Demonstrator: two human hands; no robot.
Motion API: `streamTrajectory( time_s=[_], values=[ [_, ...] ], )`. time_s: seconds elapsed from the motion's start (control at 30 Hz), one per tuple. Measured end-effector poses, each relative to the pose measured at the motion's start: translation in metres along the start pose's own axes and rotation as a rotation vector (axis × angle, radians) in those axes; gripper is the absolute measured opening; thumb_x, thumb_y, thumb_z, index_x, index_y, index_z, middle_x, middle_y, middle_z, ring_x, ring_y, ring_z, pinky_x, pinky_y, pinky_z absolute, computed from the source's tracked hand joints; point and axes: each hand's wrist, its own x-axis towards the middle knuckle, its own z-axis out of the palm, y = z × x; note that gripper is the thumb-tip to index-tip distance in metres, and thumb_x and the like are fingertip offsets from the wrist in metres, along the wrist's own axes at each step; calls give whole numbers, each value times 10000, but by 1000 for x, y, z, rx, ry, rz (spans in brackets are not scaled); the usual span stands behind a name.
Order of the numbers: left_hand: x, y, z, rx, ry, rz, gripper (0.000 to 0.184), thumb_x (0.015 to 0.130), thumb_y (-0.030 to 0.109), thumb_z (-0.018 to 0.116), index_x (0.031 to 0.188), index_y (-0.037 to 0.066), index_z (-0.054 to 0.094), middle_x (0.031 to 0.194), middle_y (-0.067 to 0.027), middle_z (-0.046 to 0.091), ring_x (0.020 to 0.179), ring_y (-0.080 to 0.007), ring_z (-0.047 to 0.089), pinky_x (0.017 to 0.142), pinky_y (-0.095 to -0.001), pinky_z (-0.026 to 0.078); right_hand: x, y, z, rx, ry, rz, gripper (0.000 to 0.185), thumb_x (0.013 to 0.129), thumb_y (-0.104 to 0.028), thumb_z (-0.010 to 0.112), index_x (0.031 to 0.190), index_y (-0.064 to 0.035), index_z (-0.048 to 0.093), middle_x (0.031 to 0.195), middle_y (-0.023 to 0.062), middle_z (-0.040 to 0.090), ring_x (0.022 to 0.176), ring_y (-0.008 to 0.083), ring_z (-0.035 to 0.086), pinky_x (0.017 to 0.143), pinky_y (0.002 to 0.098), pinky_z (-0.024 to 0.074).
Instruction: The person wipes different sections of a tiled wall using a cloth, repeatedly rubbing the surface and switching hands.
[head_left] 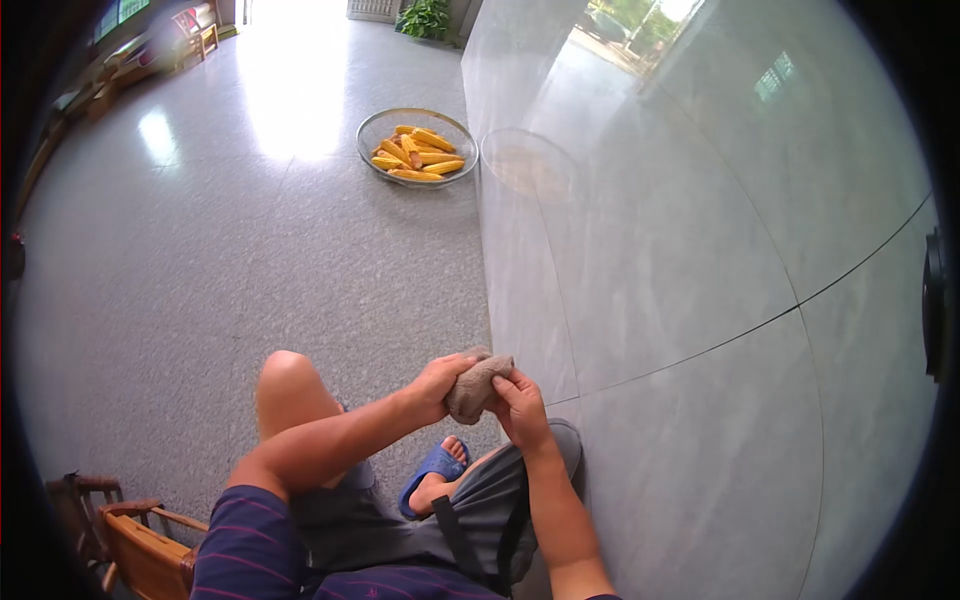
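Observation:
Between my two hands is a folded, bunched brownish-grey cloth [474, 393], held above my lap near the wall. My left hand [440, 383] wraps around its left side, with the fingertips partly hidden behind it. On the other side, my right hand [520, 405] pinches the upper right edge between thumb and fingers. Whether anything lies inside the folds cannot be seen.
A wire-rimmed basket [367, 166] with several yellow corn cobs [415, 153] stands on the grey floor [300, 260] by the glossy tiled wall [680, 260]. A wooden chair [140, 545] is at lower left. A green plant [425, 18] stands far back.

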Motion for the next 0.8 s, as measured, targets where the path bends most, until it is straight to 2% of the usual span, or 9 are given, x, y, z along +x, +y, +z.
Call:
streamTrajectory(
  time_s=[0.03,0.1,0.17,0.27,0.37,0.4,0.53,0.63,0.8],
  values=[
    [0,3,4,0,-1,3,408,1018,239,408,1350,2,421,1207,-152,584,1010,-238,640,838,-389,566,2,2,-1,-2,-2,-1,415,981,-141,528,1366,-23,426,1197,130,614,1119,226,600,964,405,494],
    [0,10,9,-6,233,103,387,1017,228,409,1328,-2,429,1206,-174,580,1032,-261,635,862,-401,561,6,9,-4,-339,359,-237,453,976,-135,543,1388,-23,391,1249,127,579,1163,218,564,1010,403,456],
    [0,13,4,-83,174,92,396,1029,266,397,1319,-1,429,1224,-188,567,1088,-277,612,930,-425,530,7,7,10,-342,336,-334,542,949,-110,582,1421,-14,333,1288,105,537,1205,196,512,1036,383,418],
    [0,5,7,-185,69,77,476,1021,398,423,1274,-2,474,1106,-137,628,1013,-252,637,907,-410,517,12,28,11,-807,131,-399,583,902,-165,663,1409,-84,386,1302,119,504,1239,247,471,1067,364,370],
    [-11,8,-3,240,-79,40,536,1028,464,380,1280,7,498,1210,-147,582,1114,-254,586,979,-407,469,18,22,9,-832,94,-259,491,910,-110,633,1365,-96,449,1277,106,539,1172,230,534,1004,343,434],
    [-12,14,-6,281,-56,-27,521,1027,469,380,1267,33,529,1205,-132,587,1092,-234,591,944,-380,474,16,18,12,-630,142,-120,375,918,-45,575,1288,-61,514,1192,102,594,1069,199,602,910,313,500],
    [-22,29,1,167,82,22,460,1026,389,398,1268,20,526,1188,-156,598,1076,-239,599,898,-376,489,31,9,5,-139,168,-47,280,913,14,468,1181,19,548,1121,102,632,1027,199,629,893,323,529],
    [-25,39,2,123,157,281,422,1018,338,423,1263,12,530,1168,-154,605,1074,-244,602,885,-379,492,67,-18,-7,-257,271,-177,283,907,20,470,1177,35,552,1104,111,644,1023,196,627,888,319,527],
    [-25,62,-13,14,272,296,341,967,238,496,1184,-16,569,1087,-143,623,1018,-259,625,869,-385,502,120,-109,21,-1378,304,-686,291,821,-44,571,1099,-82,650,1083,95,671,1038,210,610,905,365,485]
  ],
)
